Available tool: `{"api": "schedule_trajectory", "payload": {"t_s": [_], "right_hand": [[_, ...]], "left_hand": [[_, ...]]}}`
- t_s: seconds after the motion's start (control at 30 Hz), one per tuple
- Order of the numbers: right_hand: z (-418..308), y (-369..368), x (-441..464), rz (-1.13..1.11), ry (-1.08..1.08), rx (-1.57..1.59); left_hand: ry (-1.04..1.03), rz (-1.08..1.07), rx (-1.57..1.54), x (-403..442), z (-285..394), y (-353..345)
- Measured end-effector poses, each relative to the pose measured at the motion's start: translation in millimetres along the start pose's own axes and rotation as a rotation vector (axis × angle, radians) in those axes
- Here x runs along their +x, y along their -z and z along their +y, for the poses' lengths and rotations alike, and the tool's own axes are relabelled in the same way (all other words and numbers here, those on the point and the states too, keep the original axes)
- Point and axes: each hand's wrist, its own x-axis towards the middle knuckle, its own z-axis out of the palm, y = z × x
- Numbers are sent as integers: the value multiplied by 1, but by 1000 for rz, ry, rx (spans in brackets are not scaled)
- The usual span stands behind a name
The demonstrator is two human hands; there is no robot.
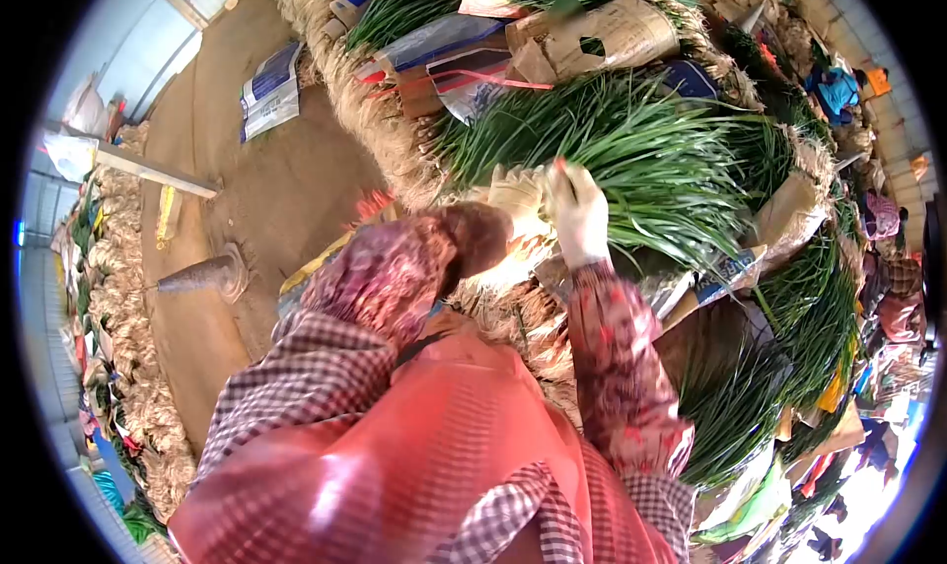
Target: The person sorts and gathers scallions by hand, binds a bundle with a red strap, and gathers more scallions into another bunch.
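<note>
A bunch of long, thin green leaves like chives [646,155] lies in front of me, its tips fanned to the right. My left hand [515,197], in a pale glove below a dark brown cuff, is closed around the pale base end of the bunch. Beside it, my right hand [580,214], in a whitish glove, has its fingers pinched together near the stems. A small red bit shows at those fingertips; what it belongs to is too small to tell. Beneath the hands are pale, stringy roots [503,303].
A long stack of chives with pale root ends [360,110] runs up the view, with torn cardboard [602,41] and printed bags on it. On the brown floor lie a cone [212,273] and a printed sack [269,91]. A wooden beam [158,170] juts in at left. People [888,278] are at far right.
</note>
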Motion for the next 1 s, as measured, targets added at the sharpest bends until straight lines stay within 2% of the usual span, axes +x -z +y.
{"api": "schedule_trajectory", "payload": {"t_s": [0.07, 0.2, 0.23, 0.33, 0.4, 0.43, 0.53, 0.57, 0.6, 0.67, 0.7, 0.8, 0.83, 0.87, 0.9, 0.93, 0.97, 1.0], "right_hand": [[-13, -24, 20, 0, 198, -290], [0, -62, 32, -156, 137, -356], [2, -64, 24, -100, 284, -391], [23, -45, -4, -162, 437, -538], [19, -20, -28, -177, 270, -407], [20, -9, -34, -159, 307, -524], [32, 24, -66, -134, 407, -387], [39, 35, -80, -148, 385, -380], [46, 45, -94, -160, 365, -372], [42, 64, -120, -238, 347, -370], [56, 65, -129, -114, 422, -383], [57, 57, -124, -159, 268, -421], [66, 58, -123, -146, 294, -382], [65, 63, -117, -264, 171, -331], [69, 68, -113, -283, -88, -25], [78, 71, -108, -293, -344, 285], [89, 68, -98, -182, -460, 429], [122, 63, -81, -117, -549, 496]], "left_hand": [[28, -18, 16, -12, 0, -7], [118, -113, 14, -24, -6, -13], [135, -115, 8, -24, -9, -10], [179, -109, 6, -15, -7, -8], [210, -103, 15, -11, -4, -9], [224, -96, 24, -7, 0, -10], [272, -97, 10, 6, 11, 1], [338, -252, -105, 7, 18, 27], [248, -201, -22, 18, 5, -4], [244, -149, -40, 18, 2, -22], [213, -137, 23, 18, 2, -24], [215, -151, 1, 19, -6, -21], [200, -209, -85, 27, -13, -14], [155, -183, -21, 35, -20, -26], [113, -155, 45, 36, -22, -21], [-13, -222, -10, 40, -34, -12], [-38, -225, -24, 35, -33, 7], [-135, -342, -161, 38, -42, 21]]}}
